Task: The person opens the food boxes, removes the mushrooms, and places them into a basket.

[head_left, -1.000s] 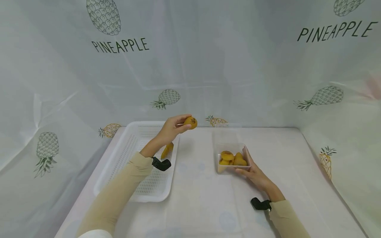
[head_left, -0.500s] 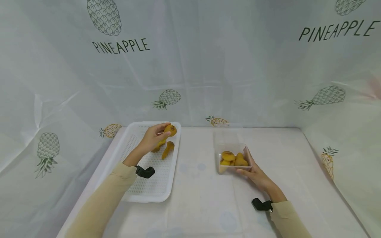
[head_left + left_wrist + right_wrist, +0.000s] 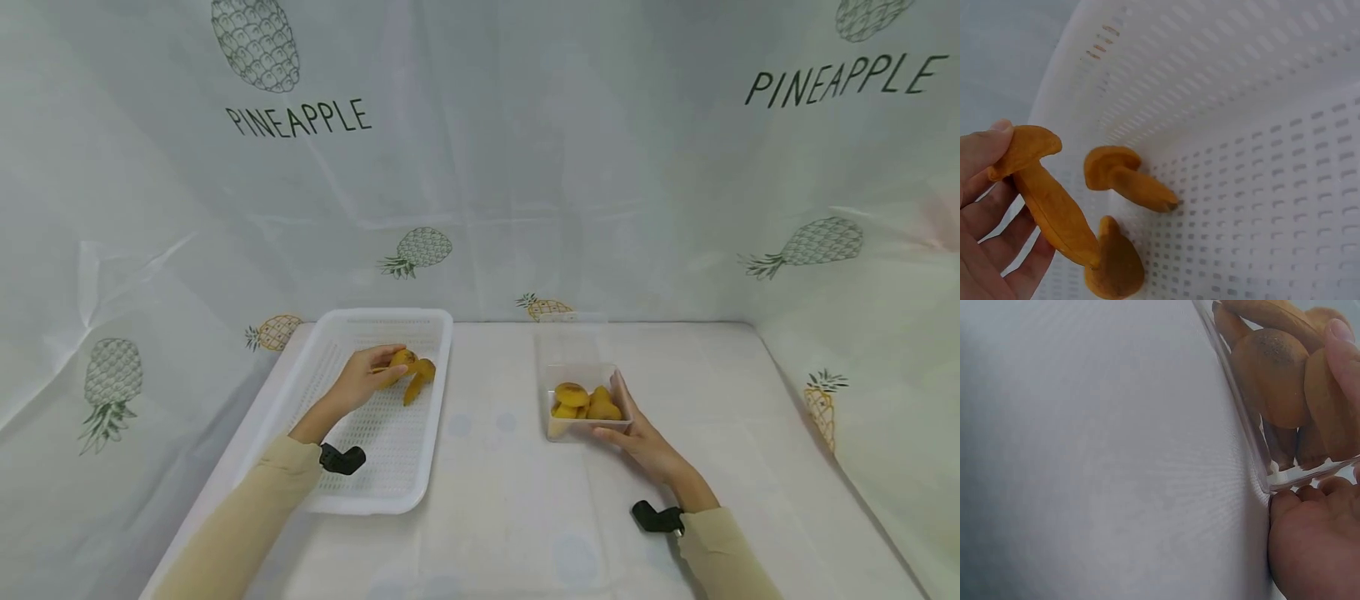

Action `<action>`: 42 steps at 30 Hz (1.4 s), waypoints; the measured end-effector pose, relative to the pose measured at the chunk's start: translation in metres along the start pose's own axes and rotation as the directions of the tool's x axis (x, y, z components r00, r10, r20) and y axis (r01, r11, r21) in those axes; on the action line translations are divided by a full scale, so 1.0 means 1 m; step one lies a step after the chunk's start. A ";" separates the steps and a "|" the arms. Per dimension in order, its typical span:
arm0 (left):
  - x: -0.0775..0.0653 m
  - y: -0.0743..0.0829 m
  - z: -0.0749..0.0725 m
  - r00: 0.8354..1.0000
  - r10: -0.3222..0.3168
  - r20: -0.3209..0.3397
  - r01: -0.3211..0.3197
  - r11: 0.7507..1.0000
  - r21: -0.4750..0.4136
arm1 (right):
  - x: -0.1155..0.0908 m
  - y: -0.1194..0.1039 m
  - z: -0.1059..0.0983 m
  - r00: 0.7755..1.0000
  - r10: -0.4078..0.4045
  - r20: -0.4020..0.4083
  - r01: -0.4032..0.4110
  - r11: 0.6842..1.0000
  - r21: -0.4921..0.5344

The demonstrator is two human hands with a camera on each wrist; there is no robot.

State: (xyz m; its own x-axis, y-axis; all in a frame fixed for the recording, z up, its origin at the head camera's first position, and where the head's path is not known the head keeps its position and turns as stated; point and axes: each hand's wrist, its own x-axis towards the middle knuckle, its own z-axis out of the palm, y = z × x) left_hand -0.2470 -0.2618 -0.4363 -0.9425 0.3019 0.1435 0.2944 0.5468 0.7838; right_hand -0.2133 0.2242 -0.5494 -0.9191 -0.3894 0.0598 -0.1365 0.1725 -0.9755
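My left hand is over the white perforated basket and pinches a yellow-orange mushroom by its cap, the stem slanting down. Two more mushrooms lie in the basket close by, one with a bent-over cap and a rounder mushroom partly behind the held stem. On the right, my right hand grips the right side of a clear plastic box, thumb at the near side and fingers round the far side. Several mushrooms sit inside the box.
The box's clear lid stands open at its back. Basket and box rest on a pale-covered table. Behind rises a white curtain printed with pineapples. A black wrist camera sits on my left wrist.
My left hand has moved left from beyond the basket's right rim, then down into the basket, with the mushroom in its fingers. My right hand still holds the box in place.
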 end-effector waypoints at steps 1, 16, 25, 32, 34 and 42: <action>-0.002 -0.003 0.000 1.000 -0.004 0.007 0.004 1.000 0.002 | 0.000 0.000 0.000 1.000 0.001 -0.001 -0.001 1.000 0.001; -0.016 -0.037 -0.004 0.988 -0.085 0.130 0.070 0.991 0.113 | 0.001 0.000 0.001 1.000 0.003 -0.004 -0.003 1.000 0.008; -0.020 -0.049 -0.009 0.987 -0.125 0.100 0.108 0.981 0.164 | 0.000 0.002 0.000 1.000 0.022 -0.014 -0.023 1.000 -0.016; -0.023 -0.051 -0.013 0.983 -0.139 0.119 0.118 0.978 0.170 | 0.001 0.001 0.001 1.000 0.007 -0.006 -0.007 1.000 -0.013; -0.023 -0.050 -0.014 0.982 -0.140 0.124 0.118 0.979 0.169 | 0.001 0.000 0.001 1.000 0.003 -0.002 -0.003 1.000 -0.005; -0.017 -0.041 -0.026 0.982 -0.153 0.112 0.134 0.978 0.159 | 0.001 0.000 0.001 1.000 0.008 -0.002 -0.008 1.000 -0.007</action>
State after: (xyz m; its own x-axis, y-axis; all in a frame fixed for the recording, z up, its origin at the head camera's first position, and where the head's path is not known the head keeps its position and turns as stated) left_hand -0.2470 -0.3102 -0.4552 -0.9528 0.3000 -0.0464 0.1867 0.6998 0.6895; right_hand -0.2135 0.2230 -0.5497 -0.9210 -0.3859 0.0524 -0.1317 0.1821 -0.9744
